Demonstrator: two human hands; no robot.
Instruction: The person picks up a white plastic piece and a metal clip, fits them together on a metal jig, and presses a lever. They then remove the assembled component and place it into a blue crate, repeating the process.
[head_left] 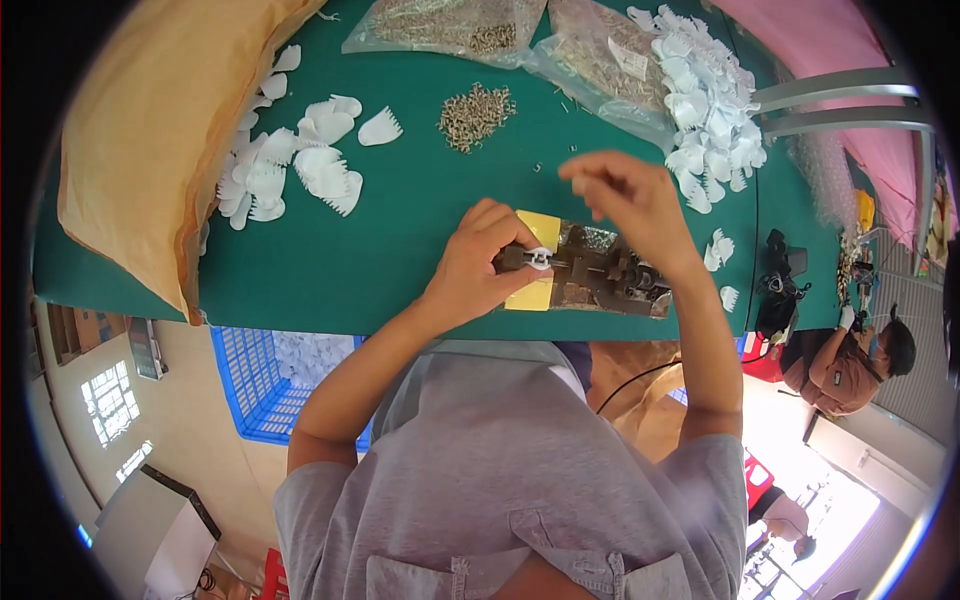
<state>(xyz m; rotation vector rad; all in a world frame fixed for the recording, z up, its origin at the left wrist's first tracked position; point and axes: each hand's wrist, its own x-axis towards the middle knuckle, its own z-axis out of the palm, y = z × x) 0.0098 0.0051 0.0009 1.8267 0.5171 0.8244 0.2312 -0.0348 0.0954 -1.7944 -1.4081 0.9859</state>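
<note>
My left hand (472,262) is closed at the left end of a dark metal jig (590,262), its thumb and forefinger around a small white plastic piece (539,259). That piece sits against the jig's tip, over a yellow plate (541,228). Above the jig's right part hovers my right hand (632,200), fingers curled and thumb drawn in toward them. Anything between those fingertips is too small to make out. Two tiny metal bits (538,167) lie on the green table near it. Farther back is a heap of small metal parts (476,117).
White toothed plastic pieces lie in a left group (325,170) and a tall right heap (705,95). Clear bags (605,65) of metal parts rest at the back. A large tan sack (165,150) borders the left. A blue crate (250,390) stands below; co-workers (850,365) are at right.
</note>
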